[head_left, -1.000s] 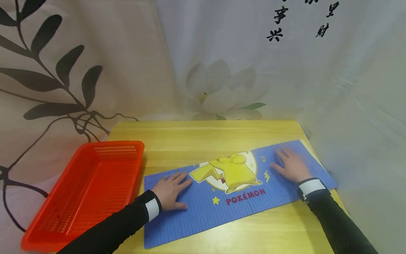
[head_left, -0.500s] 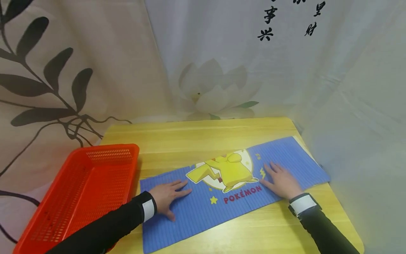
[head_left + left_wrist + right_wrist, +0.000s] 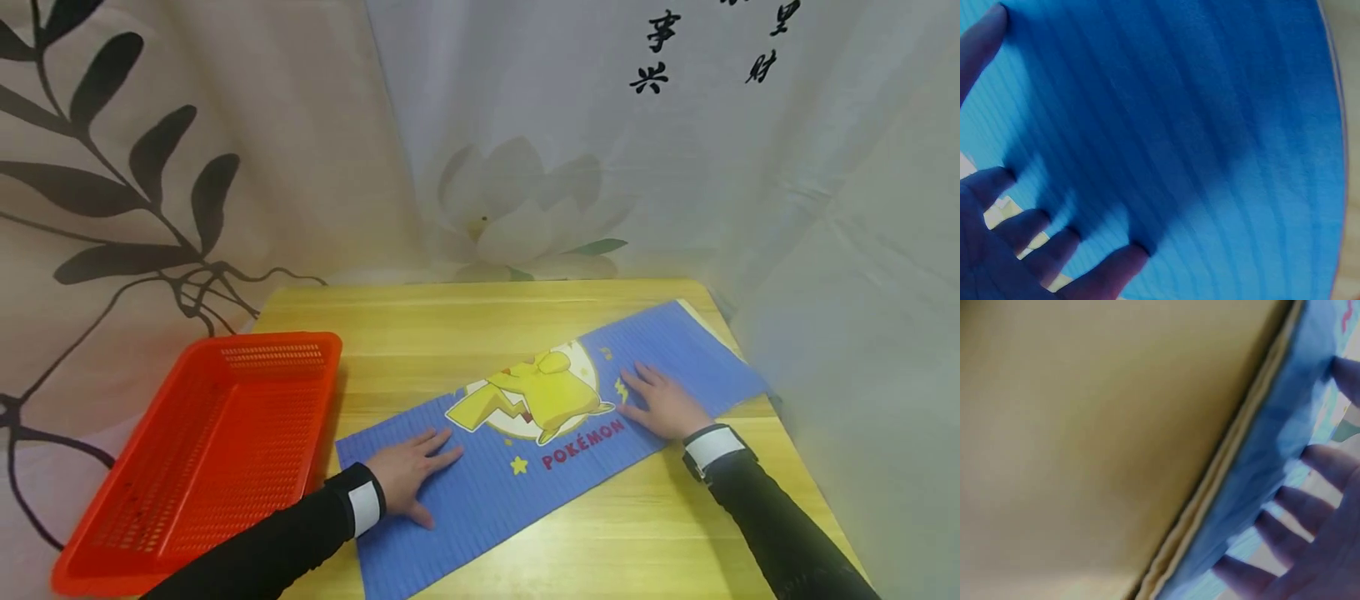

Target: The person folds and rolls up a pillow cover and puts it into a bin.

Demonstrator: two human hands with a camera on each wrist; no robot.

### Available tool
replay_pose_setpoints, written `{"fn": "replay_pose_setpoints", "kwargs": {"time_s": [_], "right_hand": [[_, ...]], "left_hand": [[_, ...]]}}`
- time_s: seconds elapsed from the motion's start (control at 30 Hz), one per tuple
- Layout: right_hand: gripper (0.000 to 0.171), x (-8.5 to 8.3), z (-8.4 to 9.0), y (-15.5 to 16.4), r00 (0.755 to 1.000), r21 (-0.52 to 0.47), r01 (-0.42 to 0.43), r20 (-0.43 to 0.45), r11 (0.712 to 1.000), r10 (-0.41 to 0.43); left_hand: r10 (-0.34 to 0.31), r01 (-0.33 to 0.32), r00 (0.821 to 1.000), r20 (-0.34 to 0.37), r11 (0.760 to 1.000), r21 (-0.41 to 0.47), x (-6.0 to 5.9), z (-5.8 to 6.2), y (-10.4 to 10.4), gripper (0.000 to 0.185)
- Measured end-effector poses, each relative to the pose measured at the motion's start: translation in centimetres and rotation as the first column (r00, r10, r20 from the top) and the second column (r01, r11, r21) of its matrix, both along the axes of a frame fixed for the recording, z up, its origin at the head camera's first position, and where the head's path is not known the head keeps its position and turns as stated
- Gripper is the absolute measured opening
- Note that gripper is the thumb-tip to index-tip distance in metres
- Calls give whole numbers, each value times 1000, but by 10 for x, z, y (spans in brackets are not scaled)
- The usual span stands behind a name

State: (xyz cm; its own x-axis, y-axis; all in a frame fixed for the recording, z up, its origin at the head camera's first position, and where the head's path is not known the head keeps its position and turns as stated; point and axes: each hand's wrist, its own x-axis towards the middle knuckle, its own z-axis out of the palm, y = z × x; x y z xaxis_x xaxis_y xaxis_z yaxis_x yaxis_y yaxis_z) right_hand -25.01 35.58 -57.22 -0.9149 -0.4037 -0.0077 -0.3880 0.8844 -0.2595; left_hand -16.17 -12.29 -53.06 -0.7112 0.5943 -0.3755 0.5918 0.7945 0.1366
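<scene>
A mat (image 3: 480,492) lies on the table (image 3: 450,325), a basket (image 3: 195,450) to its left.

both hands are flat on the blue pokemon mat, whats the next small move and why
Probably turn the blue ribbed mat with the yellow cartoon print back square to the yellow wooden table. It lies askew, its right end angled toward the far right corner near the table's edge. The left hand and right hand both press flat on it, so a small turn seems easy.

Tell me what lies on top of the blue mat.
Both hands lie flat on the mat: left hand near its left end, right hand right of the printed figure. The print beneath the palms is covered.
</scene>
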Motion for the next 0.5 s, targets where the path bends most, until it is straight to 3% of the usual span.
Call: {"fn": "replay_pose_setpoints", "kwargs": {"time_s": [0.2,0.4,0.5], "right_hand": [[75,-34,-10,14,998,-64,-57,26,996,59],[73,-64,-14,20,996,-89,-45,77,995,52],[73,-71,-11,18,995,-76,-35,88,996,42]], "left_hand": [[44,-45,999,-22,999,-11,10,2,16,108],[89,-88,995,-38,996,13,12,4,35,106],[95,-95,994,-53,995,17,13,3,38,106]]}}
